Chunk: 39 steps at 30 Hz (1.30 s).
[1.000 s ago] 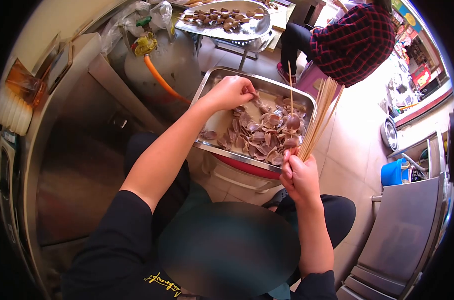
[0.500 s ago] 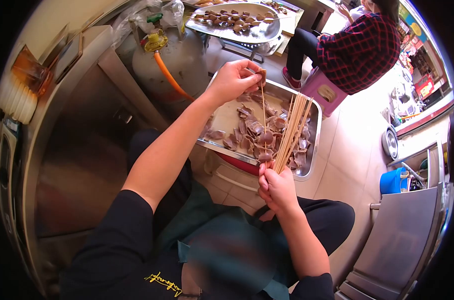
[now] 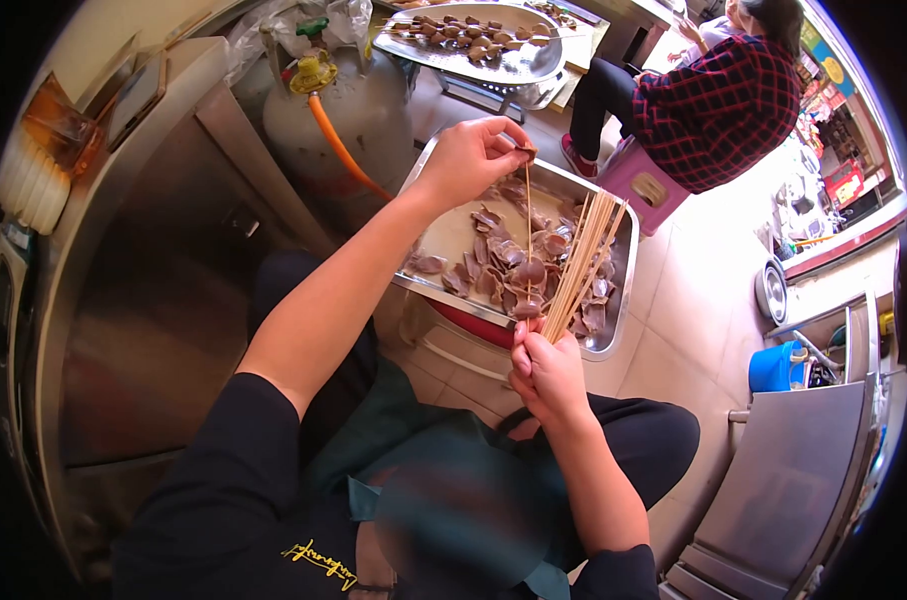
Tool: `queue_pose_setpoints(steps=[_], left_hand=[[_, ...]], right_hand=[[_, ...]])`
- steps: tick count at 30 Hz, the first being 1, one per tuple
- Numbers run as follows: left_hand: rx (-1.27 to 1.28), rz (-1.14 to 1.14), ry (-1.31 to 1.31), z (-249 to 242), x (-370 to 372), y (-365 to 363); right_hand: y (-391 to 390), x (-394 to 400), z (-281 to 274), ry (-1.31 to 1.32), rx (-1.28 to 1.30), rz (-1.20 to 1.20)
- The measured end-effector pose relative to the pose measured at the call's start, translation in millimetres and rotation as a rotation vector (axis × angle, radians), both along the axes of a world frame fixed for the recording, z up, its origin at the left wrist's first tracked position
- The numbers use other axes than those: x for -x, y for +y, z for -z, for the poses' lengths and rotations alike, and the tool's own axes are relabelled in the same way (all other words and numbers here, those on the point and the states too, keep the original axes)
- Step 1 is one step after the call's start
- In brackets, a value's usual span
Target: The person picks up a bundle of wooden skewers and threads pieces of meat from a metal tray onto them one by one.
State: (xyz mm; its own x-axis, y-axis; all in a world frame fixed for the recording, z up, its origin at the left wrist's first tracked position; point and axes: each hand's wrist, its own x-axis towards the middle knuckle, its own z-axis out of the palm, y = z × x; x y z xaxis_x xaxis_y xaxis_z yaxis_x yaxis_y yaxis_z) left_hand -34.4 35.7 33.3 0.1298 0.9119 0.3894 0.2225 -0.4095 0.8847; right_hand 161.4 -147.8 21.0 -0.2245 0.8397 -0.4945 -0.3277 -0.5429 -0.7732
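My left hand (image 3: 477,158) pinches a purple-brown gizzard piece (image 3: 524,152) at the top tip of an upright wooden skewer (image 3: 530,215). Lower on that skewer, two more gizzard pieces (image 3: 529,290) are threaded close to my right hand. My right hand (image 3: 551,372) is closed around the skewer's lower end and around a fanned bundle of bare wooden skewers (image 3: 581,265). Beneath both hands lies a rectangular metal tray (image 3: 624,290) with many loose gizzard pieces (image 3: 489,250), heaped mostly in its middle and right side.
Behind the tray, an oval metal platter (image 3: 454,62) carries loaded skewers. A gas cylinder (image 3: 339,130) with an orange hose (image 3: 336,150) stands at the left, beside a steel cabinet (image 3: 164,290). A person in a checked shirt (image 3: 719,110) sits on a pink stool (image 3: 646,195).
My left fingers have turned slightly, and the gizzard piece at the skewer's tip now looks flatter to the camera. My right hand keeps its grip. The whole view has shifted a little.
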Motion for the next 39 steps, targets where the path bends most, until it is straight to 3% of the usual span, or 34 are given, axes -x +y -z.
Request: queue_pose_setpoints(steps=[7,10,18,27,39], left_hand=[[0.003,-0.008,0.167,-19,-6,-16],[0.063,0.054,0.086,-17,-7,-14],[0.295,0.191,-0.506,-11,-5,-4],[0.584,0.317,-0.693,-11,6,0],[0.633,0.405,-0.618,-18,10,-6]], right_hand=[[3,-3,0,0.028,0.012,-0.002],[4,-4,2,0.000,-0.016,-0.004],[0,1,15,-0.169,-0.233,0.005],[0,2,24,-0.207,-0.345,0.009],[-2,3,23,-0.226,-0.328,0.035]])
